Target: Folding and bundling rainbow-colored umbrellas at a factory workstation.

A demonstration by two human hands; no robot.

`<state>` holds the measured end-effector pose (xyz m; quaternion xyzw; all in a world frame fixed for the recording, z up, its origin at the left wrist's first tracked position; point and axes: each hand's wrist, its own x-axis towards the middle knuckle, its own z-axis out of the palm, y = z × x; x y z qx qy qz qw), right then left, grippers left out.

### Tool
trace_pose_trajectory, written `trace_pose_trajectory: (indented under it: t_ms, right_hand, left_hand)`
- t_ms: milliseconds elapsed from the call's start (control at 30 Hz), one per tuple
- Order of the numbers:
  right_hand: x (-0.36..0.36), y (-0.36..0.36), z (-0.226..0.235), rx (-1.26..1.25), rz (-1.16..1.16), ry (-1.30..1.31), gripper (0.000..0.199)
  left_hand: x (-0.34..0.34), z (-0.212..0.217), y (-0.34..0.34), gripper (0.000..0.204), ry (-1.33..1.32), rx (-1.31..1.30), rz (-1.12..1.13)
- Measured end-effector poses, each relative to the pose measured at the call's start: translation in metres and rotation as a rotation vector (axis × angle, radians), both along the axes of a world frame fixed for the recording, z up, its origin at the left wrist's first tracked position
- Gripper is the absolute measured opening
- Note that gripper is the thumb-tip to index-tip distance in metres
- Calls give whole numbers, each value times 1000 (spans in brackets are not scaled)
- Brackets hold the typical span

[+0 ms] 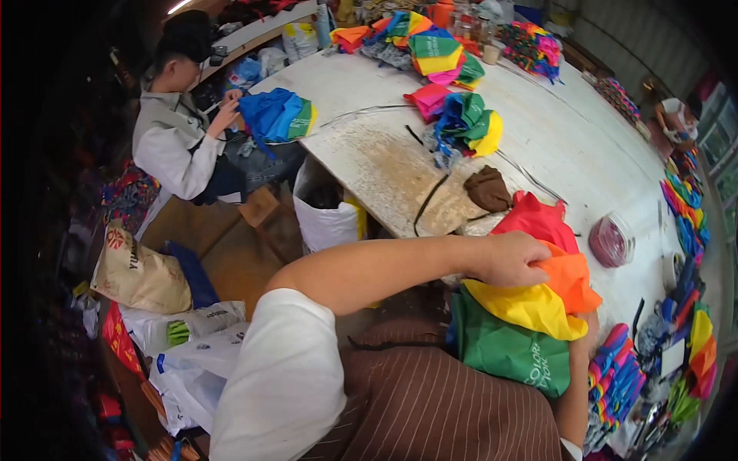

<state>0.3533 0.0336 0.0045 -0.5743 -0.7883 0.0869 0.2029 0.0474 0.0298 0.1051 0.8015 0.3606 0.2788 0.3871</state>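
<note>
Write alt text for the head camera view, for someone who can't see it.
The person's left hand grips multicoloured fabric near its orange and yellow panels, with the right hand mostly hidden behind it. More colourful fabric bundles and a clear jar sit on the pale worktable; at upper left, another person handles blue fabric.

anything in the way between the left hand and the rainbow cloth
Nothing visible: the left hand grips the rainbow cloth directly, at its orange part.
</note>
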Motion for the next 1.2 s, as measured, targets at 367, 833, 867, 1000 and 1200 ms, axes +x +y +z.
trace_pose_trajectory:
  t_ms: [367,833,867,1000,1200]
  right_hand:
    - [11,11,-25,-139,-1,106,35]
    - [16,24,-57,112,-24,-27,15]
    - [6,12,-36,83,-40,-125,15]
    - [12,8,-52,4,-11,106,19]
    - [45,33,-96,-79,-18,509,29]
  left_hand:
    - [26,54,-66,21,-993,-865,-785]
    - [12,1,-36,42,124,726,330]
    - [15,0,-31,42,115,722,326]
    - [20,9,-27,19,84,740,217]
    - [10,50,-52,19,-405,466,-120]
